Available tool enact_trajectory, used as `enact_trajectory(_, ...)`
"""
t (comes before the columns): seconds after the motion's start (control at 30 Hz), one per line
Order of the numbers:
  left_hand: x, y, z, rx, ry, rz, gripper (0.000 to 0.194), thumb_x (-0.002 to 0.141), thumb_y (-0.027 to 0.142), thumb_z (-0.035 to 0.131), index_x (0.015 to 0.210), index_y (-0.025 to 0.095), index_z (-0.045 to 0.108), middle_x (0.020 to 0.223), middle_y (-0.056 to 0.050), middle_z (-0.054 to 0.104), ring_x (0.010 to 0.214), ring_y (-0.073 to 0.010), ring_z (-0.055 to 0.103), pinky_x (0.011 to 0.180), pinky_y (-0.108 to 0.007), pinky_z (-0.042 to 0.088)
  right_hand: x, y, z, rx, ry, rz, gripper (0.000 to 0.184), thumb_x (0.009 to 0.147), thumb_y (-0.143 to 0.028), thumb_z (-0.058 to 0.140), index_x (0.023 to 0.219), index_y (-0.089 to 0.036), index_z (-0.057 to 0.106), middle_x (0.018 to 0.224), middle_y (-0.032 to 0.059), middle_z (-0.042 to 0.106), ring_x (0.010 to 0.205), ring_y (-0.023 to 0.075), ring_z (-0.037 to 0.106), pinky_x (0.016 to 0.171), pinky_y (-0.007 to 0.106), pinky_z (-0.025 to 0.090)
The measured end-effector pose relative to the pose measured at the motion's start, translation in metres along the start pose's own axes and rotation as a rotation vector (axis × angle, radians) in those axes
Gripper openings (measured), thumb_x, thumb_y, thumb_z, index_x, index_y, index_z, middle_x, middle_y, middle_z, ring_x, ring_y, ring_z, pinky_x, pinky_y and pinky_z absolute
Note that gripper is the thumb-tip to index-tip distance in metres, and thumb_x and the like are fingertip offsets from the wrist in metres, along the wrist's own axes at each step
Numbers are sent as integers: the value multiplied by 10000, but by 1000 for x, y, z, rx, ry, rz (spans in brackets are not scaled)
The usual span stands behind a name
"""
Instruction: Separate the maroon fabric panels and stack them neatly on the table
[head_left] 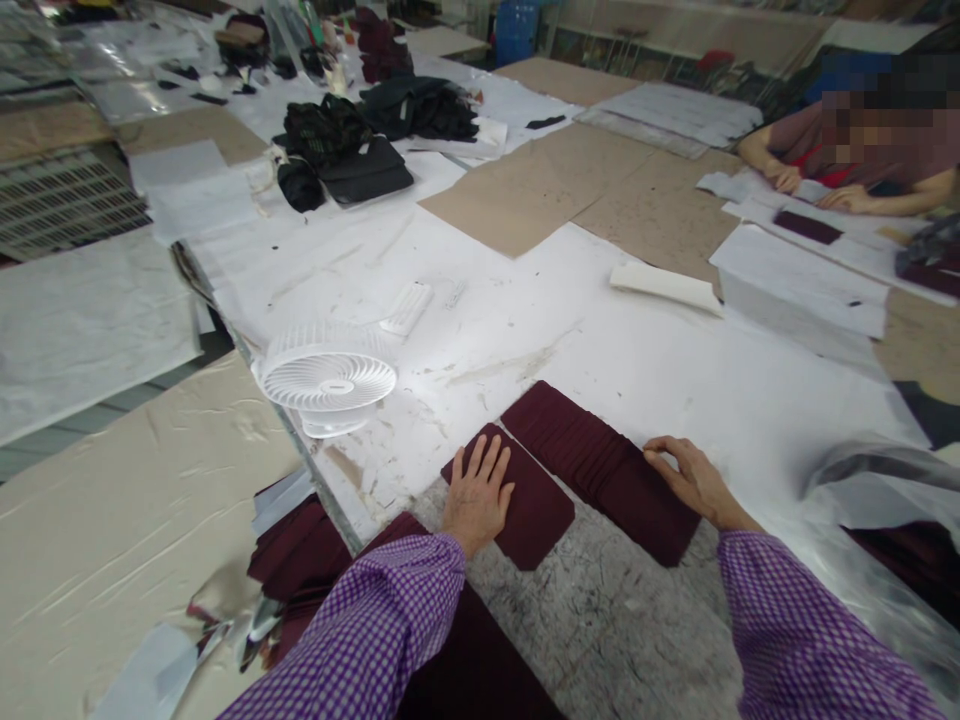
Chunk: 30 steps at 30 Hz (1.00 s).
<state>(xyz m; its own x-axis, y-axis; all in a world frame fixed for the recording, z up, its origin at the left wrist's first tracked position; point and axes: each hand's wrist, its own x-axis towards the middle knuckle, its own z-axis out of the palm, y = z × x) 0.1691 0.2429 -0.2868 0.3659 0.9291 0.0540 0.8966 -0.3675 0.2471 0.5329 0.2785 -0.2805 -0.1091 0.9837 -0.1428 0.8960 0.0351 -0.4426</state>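
My left hand lies flat, fingers spread, on a maroon fabric piece with clipped corners. Beside it runs a fanned row of overlapping maroon fabric pieces. At the right edge of this row, the thumb and fingertips of my right hand pinch the side of a piece. Part of the row and the single piece rest on a mottled grey pad. More maroon cloth lies close to me, partly behind my left sleeve.
A white fan stands at the table's left edge. Below it are stacked maroon pieces. Dark bags and brown sheets lie farther back. A co-worker sits at the far right. Clear plastic covers dark cloth near my right arm.
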Motion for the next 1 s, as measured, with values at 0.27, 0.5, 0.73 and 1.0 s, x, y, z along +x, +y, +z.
enact_trajectory(0.27, 1, 0, -1, 12, 15, -1, 520, 911, 384, 365, 1398, 202, 358, 1518, -42, 303, 1412, -253, 209, 1130, -498, 238, -35, 16, -19, 49, -82, 284, 403, 745, -550, 580, 972, -217, 601, 835, 58, 728, 738, 258, 684, 668, 382, 531)
enact_trajectory(0.5, 1, 1, -2, 4, 20, 1, 504, 915, 351, 360, 1394, 196, 366, 1515, -63, 308, 1407, -268, 224, 1127, -511, 231, -57, 24, -13, 111, -81, 362, 350, 734, -502, 573, 966, -240, 588, 791, 26, 732, 641, 222, 668, 636, 352, 529)
enact_trajectory(0.73, 2, 2, -1, 9, 4, 6, 513, 922, 370, 336, 1403, 192, 347, 1524, -53, 286, 1408, -265, 220, 1125, -512, 231, -50, 26, -14, 147, -110, 352, 332, 687, -468, 600, 906, -228, 668, 755, 31, 730, 699, 249, 669, 638, 354, 516)
enact_trajectory(1.0, 2, 1, 1, 12, -1, 6, 514, 919, 364, 342, 1403, 193, 349, 1524, -51, 284, 1408, -265, 221, 1127, -513, 233, -43, 38, -11, 155, -150, 309, 311, 677, -405, 617, 904, -199, 671, 711, 39, 722, 641, 210, 657, 594, 345, 521)
